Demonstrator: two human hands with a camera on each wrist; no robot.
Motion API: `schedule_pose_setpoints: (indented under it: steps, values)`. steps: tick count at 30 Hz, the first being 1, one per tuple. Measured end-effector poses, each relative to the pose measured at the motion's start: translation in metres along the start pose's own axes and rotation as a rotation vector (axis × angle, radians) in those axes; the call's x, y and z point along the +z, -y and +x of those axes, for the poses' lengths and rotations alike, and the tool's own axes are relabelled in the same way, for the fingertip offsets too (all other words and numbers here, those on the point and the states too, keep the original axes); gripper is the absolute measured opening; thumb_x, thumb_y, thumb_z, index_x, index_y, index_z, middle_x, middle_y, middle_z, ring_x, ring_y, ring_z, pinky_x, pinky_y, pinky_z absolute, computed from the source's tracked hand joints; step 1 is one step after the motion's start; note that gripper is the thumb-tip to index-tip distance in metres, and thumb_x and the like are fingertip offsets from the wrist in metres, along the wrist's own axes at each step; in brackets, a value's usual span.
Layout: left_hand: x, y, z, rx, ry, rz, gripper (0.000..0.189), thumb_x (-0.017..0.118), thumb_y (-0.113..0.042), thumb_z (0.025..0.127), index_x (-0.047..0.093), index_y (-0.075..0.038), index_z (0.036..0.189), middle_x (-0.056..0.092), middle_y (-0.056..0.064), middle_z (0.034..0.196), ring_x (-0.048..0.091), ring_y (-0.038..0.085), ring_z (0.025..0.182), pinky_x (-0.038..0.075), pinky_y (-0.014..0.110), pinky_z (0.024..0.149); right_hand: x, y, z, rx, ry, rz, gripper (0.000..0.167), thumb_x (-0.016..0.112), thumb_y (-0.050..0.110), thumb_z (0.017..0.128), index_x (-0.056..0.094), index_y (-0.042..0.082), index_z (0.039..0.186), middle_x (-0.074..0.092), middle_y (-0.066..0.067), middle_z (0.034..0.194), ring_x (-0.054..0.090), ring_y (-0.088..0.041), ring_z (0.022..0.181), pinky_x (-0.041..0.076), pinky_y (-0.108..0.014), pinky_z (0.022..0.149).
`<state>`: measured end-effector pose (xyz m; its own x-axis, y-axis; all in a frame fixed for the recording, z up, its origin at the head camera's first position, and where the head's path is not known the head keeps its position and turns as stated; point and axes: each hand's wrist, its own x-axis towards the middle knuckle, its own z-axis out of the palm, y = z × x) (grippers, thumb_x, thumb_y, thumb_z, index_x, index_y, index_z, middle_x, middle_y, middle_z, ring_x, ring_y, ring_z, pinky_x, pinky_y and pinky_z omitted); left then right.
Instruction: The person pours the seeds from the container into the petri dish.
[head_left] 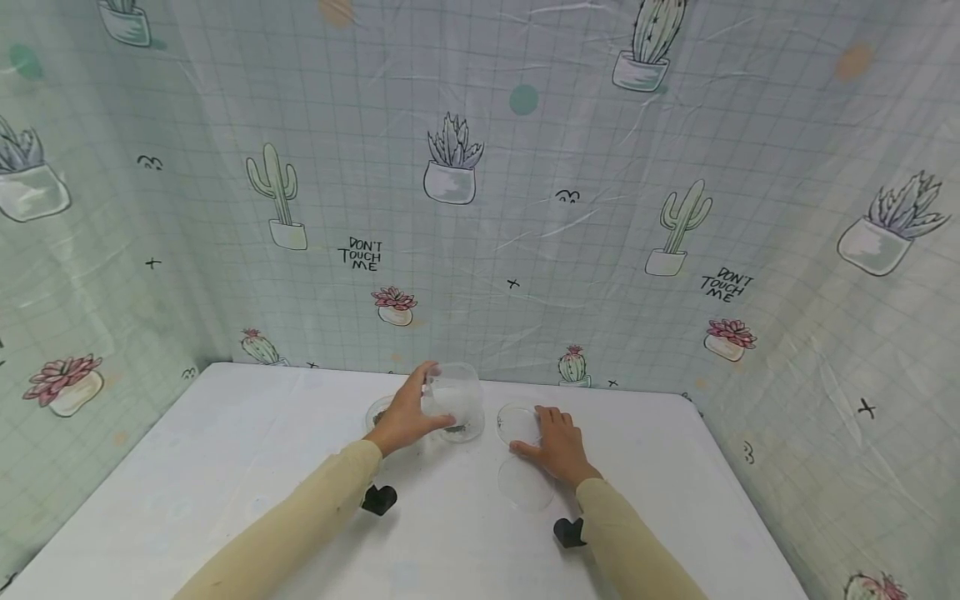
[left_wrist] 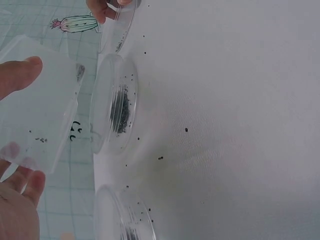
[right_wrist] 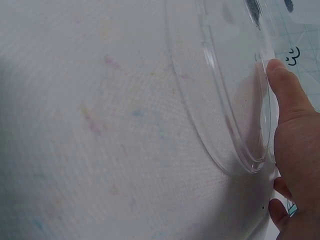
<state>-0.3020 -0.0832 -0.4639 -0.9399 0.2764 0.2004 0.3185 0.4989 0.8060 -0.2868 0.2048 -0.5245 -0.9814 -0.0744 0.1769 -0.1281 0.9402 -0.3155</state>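
Note:
My left hand [head_left: 411,417] grips a translucent plastic container [left_wrist: 45,110], thumb on one side and fingers on the other. The container is tilted, and a few small dark grains [left_wrist: 41,140] show through its wall. Below it stands a clear petri dish [left_wrist: 120,107] with a heap of dark grains. Another petri dish [left_wrist: 132,222] with grains lies to the left, partly behind my left hand in the head view. My right hand [head_left: 561,446] holds a third petri dish [head_left: 517,425] at its edge between thumb and fingers; some grains show in it.
A clear round lid or dish [head_left: 525,485] lies nearer on the white table [head_left: 450,542]. Loose grains [left_wrist: 160,158] are scattered on the tabletop. A patterned curtain [head_left: 480,250] hangs behind the table and on both sides. Black pieces [head_left: 379,500] sit at both wrists.

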Motion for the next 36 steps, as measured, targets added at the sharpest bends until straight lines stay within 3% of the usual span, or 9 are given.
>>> schedule_pose_setpoints:
  steps: [25,36]
  values:
    - [0.015,-0.004,0.004,0.027,-0.031,0.066,0.095,0.084,-0.017,0.075,0.026,-0.016,0.15,0.039,0.012,0.15,0.041,0.034,0.137,0.039,0.055,0.11,-0.001,0.002,0.0,0.009,0.004,-0.003,0.09,0.072,0.06,0.076,0.043,0.005,0.14,0.051,-0.017,0.136,0.046,-0.034,0.124,0.043,-0.057,0.101]
    - [0.022,-0.005,0.007,0.087,-0.066,0.117,0.096,0.085,-0.016,0.072,0.029,-0.017,0.15,0.039,0.009,0.151,0.036,0.031,0.141,0.032,0.053,0.116,-0.002,0.004,-0.001,0.022,0.01,-0.001,0.089,0.073,0.059,0.076,0.043,0.005,0.14,0.051,-0.016,0.137,0.046,-0.034,0.125,0.042,-0.056,0.102]
